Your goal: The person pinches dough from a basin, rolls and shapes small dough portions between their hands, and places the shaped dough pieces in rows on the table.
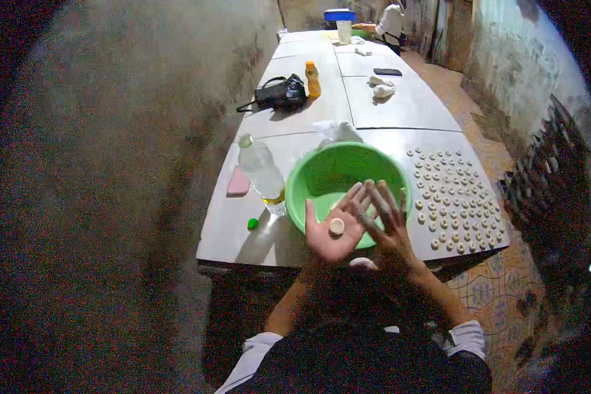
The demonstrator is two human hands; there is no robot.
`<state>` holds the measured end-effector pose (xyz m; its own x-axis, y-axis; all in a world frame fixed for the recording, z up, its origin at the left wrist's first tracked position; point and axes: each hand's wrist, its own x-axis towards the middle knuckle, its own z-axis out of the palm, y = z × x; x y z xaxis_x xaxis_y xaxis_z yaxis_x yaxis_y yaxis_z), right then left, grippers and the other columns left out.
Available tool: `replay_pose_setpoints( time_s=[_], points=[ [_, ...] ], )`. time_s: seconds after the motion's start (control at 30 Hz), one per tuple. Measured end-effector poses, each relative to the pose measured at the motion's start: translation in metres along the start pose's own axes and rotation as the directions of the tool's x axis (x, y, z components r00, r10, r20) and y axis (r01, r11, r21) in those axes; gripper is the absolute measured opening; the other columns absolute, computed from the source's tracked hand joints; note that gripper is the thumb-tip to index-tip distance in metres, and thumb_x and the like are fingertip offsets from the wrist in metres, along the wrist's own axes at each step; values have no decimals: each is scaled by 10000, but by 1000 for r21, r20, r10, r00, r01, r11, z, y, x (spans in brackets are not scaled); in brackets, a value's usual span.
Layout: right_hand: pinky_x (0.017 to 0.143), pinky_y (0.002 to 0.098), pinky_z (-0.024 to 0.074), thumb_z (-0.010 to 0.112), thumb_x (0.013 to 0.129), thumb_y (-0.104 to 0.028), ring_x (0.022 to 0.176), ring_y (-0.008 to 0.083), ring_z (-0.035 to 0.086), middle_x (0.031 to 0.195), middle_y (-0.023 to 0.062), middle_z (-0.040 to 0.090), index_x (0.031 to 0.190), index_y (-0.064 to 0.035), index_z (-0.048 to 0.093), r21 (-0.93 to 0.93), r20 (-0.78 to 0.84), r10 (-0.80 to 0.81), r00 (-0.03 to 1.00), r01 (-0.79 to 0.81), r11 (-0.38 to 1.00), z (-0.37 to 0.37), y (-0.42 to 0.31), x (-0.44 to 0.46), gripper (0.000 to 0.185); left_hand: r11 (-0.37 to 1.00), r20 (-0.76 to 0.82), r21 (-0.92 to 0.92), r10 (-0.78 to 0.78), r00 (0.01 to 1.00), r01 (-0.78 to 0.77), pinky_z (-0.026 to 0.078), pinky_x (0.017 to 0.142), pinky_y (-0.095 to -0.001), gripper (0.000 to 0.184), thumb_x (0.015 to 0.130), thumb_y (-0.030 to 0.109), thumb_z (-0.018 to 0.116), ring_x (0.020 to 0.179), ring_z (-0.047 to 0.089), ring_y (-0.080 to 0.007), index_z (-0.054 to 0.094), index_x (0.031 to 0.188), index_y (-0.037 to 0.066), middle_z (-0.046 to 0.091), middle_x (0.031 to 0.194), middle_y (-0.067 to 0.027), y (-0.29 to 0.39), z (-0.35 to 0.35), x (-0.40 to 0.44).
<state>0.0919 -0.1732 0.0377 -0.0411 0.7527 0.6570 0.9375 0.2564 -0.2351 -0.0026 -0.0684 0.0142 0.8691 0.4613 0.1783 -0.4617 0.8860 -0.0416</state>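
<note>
My left hand (335,238) is palm up at the near rim of a green basin (315,197), its fingers stretched out. A small round piece of pale dough (337,227) rests on that palm. Beside it, over the basin's near right side, my right hand (389,223) has its fingers spread, holding nothing that I can see. Some pale dough shows behind my left fingers inside the basin; my hands hide much of it. To the right, small ring-shaped dough pieces (445,211) lie in rows on the white table (302,253).
Left of the basin stand a clear bottle (259,167), a green cap (252,224) and a pink phone-like slab (238,182). Farther back are a black bag (281,96), an orange bottle (312,82), a dark phone (387,72) and white cloths (382,88). Another person (391,23) is at the far end.
</note>
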Motion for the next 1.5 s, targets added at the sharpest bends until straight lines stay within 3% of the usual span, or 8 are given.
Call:
replay_pose_setpoints(
  time_s=[0.6,0.83,0.87,0.9,1.0,1.03,1.4,1.5],
  points=[
    [1018,656,-45,479,772,-586,1351,363,155,1469,143,184,1348,-209,385,-117,216,-361,907,391,913,25,15,-16,695,905,-84,410,158,984,-110,142,1095,-474,994,784,761,192,1356,162,-290,123,1398,-18,147,1464,-187,-18,38,-38],
    [1049,605,-59,490,820,-503,1347,348,177,1445,86,268,1290,-252,468,151,90,-234,968,219,964,6,-1,-10,534,800,118,-588,-63,991,121,155,1091,-450,951,803,741,193,1352,189,-275,130,1409,12,166,1471,-145,-17,27,-49],
    [1053,599,-49,489,837,-466,1348,331,188,1440,86,279,1285,-246,473,63,206,-258,944,250,966,15,4,-15,500,947,295,299,23,955,-115,161,1092,-430,969,767,655,411,1354,171,-285,88,1411,8,150,1473,-147,-13,10,-43],
    [1063,586,-20,541,824,-398,1331,313,243,1413,78,329,1256,-238,496,-140,173,-337,926,362,922,23,16,-17,463,277,457,865,-88,885,-419,167,1093,-410,1060,732,568,629,1357,153,-294,45,1414,4,135,1474,-149,-13,1,-38],
    [1057,611,-2,574,771,-266,1328,299,261,1425,63,319,1238,-221,502,173,-1,-90,996,89,981,27,25,-15,475,984,454,26,-169,875,177,264,1054,-442,899,832,700,233,1288,322,-297,124,1414,23,290,1431,-120,-12,-9,-32],
    [1058,606,30,583,767,-201,1314,291,291,1399,48,361,1144,-213,553,203,-31,-22,999,28,979,15,13,-4,378,977,-123,214,48,991,-21,341,1003,-453,884,826,694,290,1206,419,-313,179,1408,37,362,1387,-123,-23,11,-37],
    [1086,512,76,697,711,-237,1222,292,429,1189,83,556,821,-164,643,185,-28,-147,989,149,971,39,27,-6,143,986,-54,100,140,989,-134,297,1030,-481,872,834,689,225,1284,306,-342,215,1390,16,271,1428,-156,-19,14,-24],
    [1076,550,71,657,733,-371,1270,259,362,1353,51,407,1142,-222,529,35,-59,-170,984,173,984,21,17,-1,454,989,42,29,144,989,-146,180,1082,-495,868,836,688,201,1338,214,-309,202,1395,23,208,1455,-158,-3,4,-17]
  ],
)
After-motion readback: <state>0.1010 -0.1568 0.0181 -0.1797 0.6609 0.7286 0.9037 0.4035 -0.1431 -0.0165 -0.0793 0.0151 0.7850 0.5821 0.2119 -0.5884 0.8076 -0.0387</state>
